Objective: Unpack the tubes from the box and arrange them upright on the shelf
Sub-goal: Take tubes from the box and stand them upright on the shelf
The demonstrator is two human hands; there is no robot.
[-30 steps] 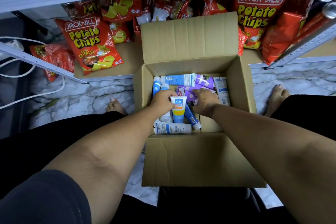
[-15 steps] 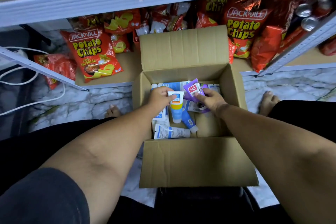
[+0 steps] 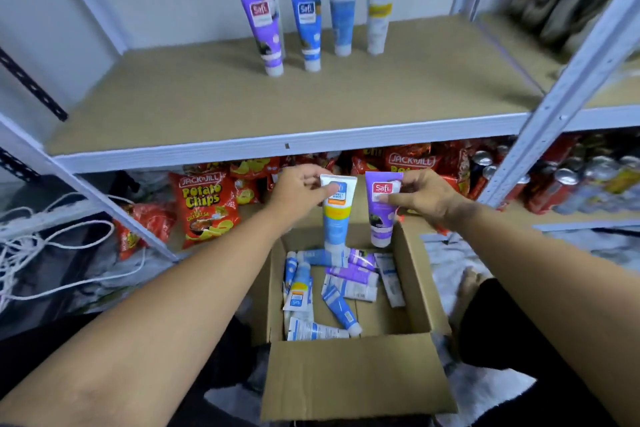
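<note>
Now both hands are up out of the brown cardboard box; half a second ago they were still down inside it, picking. So two more tubes are out and ready to go up, I think.

On the left, the left hand pinches the flat top end of a white, yellow and blue tube, which hangs cap down over the box. Just beside it, the right hand pinches the top of a purple tube the same way. The two tubes hang near each other but apart.

Above the hands is the tan board shelf. At its back stand four tubes on their caps: a purple standing tube, a blue standing tube, a pale blue standing tube and a white and yellow standing tube.

Below the hands, many loose tubes lie flat in the box, so much of the job is left.
</note>
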